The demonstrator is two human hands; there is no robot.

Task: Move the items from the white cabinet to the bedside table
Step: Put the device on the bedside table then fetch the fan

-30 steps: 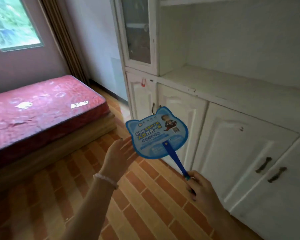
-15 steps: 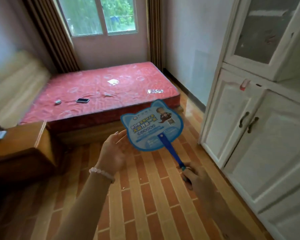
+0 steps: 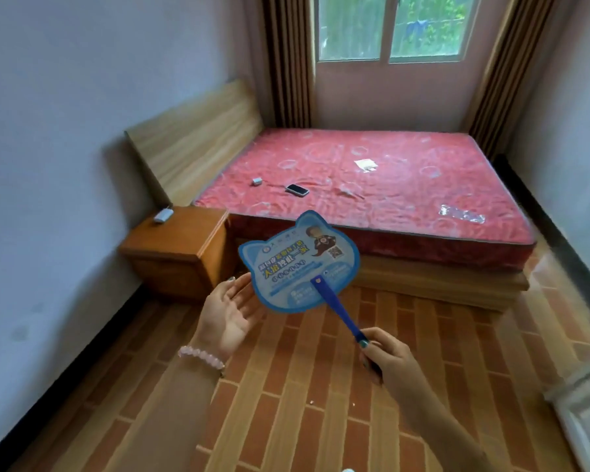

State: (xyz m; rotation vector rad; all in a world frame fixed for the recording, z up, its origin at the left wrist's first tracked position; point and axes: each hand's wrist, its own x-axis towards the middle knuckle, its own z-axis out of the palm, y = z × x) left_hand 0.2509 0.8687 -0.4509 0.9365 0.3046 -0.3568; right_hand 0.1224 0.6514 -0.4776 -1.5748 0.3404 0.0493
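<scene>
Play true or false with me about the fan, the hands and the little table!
1. The right hand grips the cat-shaped fan by its blue handle. True.
2. The left hand is a tight fist. False: it is open, with its fingers straight beside the fan's edge.
3. The fan lies on the bedside table. False: it is held up in the air. The table bears a small pale device.
4. A phone lies on the red mattress. True.

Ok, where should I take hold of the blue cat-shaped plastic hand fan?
By the lower end of its narrow blue handle, from the near side, as the right hand grips it. The handle points back toward the person; the cat-shaped blade is broad, thin and flat, poor for pinching.
</scene>
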